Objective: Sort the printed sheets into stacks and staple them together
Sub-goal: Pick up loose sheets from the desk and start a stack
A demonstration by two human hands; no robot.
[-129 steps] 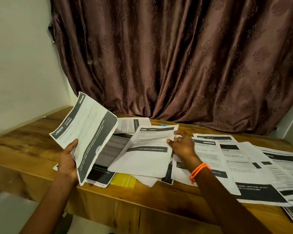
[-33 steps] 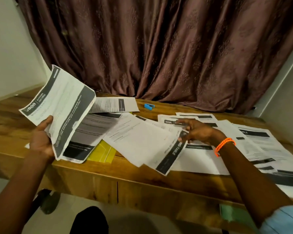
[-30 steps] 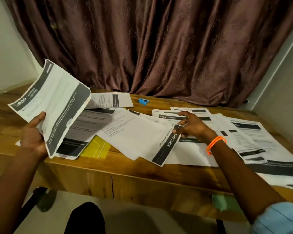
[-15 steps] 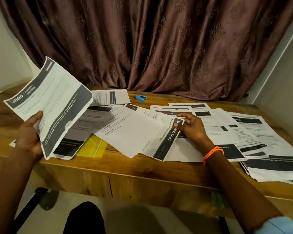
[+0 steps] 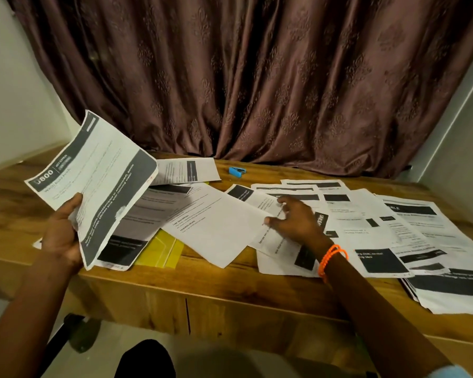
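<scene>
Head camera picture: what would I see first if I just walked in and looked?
Probably the printed sheets spread all over the wooden table, many overlapping on the right. Next, the left hand holding a bundle of sheets up off the table on the left, while the right hand reaches onto the loose pages in the middle. A small blue stapler sits at the back near the big brown curtain.
</scene>
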